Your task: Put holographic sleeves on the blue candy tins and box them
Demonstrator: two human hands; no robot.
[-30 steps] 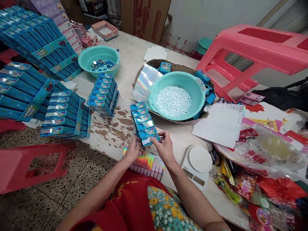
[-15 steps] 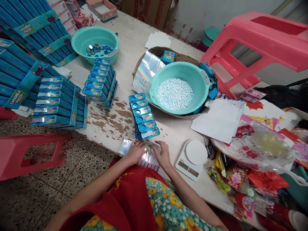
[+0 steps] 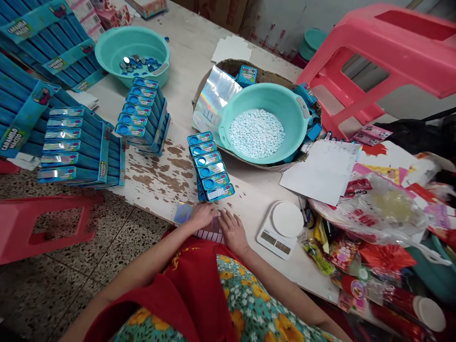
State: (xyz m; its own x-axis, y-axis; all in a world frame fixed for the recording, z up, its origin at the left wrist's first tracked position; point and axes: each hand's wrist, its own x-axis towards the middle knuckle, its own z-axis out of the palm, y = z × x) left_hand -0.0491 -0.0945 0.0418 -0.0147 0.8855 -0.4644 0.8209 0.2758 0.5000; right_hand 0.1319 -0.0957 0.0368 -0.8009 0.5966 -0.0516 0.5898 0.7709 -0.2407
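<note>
At the table's front edge lies a shiny holographic sheet [image 3: 182, 213], its near edge showing a row of narrow strips. My left hand [image 3: 204, 214] is on it with fingers bent and pressed together; what they pinch is hidden. My right hand [image 3: 232, 231] lies on the sheet's right side, fingers stretched out and slightly spread. Just beyond my fingers stands a row of slim blue candy boxes [image 3: 210, 167] labelled "Caramelo Macizo", each top with a round recess. The nearest box top bears a pale silvery strip.
A teal basin of pale candies [image 3: 261, 164] sits in a cardboard tray [image 3: 204, 90]. Another teal basin [image 3: 107, 50] holds small blue and silvery discs. A white scale [image 3: 276, 237] stands right of my hands. Packed blue boxes [image 3: 76, 147] fill the left; bags and wrappers [image 3: 384, 228] crowd the right.
My right hand has lowered from a raised, apart-fingered pose to lie flatter on the sheet. My left fingers have drawn together near the sheet's far edge. The view has shifted slightly.
</note>
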